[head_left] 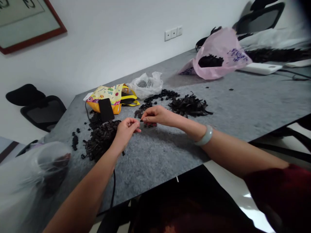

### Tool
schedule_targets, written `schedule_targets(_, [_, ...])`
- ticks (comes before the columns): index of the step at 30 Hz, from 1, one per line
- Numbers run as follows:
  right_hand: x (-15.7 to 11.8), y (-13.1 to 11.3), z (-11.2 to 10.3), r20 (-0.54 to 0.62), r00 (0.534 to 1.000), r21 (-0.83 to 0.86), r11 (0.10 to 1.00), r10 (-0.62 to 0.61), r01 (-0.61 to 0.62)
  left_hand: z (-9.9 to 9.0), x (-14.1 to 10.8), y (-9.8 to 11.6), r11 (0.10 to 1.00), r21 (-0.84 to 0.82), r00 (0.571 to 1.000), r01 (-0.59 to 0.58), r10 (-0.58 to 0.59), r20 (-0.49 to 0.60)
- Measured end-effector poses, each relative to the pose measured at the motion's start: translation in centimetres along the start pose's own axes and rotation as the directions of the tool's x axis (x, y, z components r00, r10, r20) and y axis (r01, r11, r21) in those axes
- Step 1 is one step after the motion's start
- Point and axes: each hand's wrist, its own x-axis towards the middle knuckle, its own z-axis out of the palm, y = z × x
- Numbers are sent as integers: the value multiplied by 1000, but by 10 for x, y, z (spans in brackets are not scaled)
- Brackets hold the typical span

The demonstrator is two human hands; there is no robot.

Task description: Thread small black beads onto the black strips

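Over the grey table (155, 161), my left hand (127, 130) and my right hand (156, 116) nearly meet at the fingertips. My right hand pinches a small black piece, too small to make out fully. The thumb and finger of my left hand are closed close to it; whether they grip anything is hidden. Beside my left hand spreads a heap of black strips (99, 140). Behind my right hand lie many small round black pieces (167, 94) and a second pile of black strips (190, 105).
A yellow patterned bag (107, 92) with a dark phone-like slab (106, 110) leaning on it stands at the back, next to a white plastic bag (148, 84). Further right is a pink bag (218, 51) holding black material. A clear plastic bag (52, 158) sits at the left edge.
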Motion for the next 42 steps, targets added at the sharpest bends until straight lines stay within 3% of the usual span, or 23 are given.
schedule_targets(2, [0,3,-11,-84,994,61,996,70,-65,1,8,-4,954,285,995,-96,84,56])
schedule_targets(5, [1,6,-28,-166,970,262,956,176,-129,4,18,-6,737,617,961,-276,200,190])
schedule_targets(11, [4,13,-38,-191,952,446,885,241,-134,17,28,-12,552,755,935,-354,180,307])
schedule_targets(14, [4,13,-33,-170,952,466,872,256,-151,21,31,-15,529,775,938,-346,168,304])
schedule_targets(20, [2,13,-24,-76,969,468,867,234,-173,20,30,-12,682,677,959,-276,149,241])
schedule_targets(25, [1,14,-21,-51,974,411,894,219,-179,1,32,0,820,552,983,-150,63,173])
schedule_targets(28, [-1,11,-18,-46,977,374,911,207,-175,-9,32,13,984,164,988,71,-92,123])
schedule_targets(30, [-2,8,-13,-55,982,357,922,182,-150,-10,30,21,961,-183,974,208,-186,129])
schedule_targets(32, [-4,5,-8,-70,986,349,930,151,-117,-6,26,26,906,-347,969,243,-206,139])
schedule_targets(42, [-7,-1,1,-171,983,257,966,64,-18,9,18,25,929,-336,987,157,-132,95])
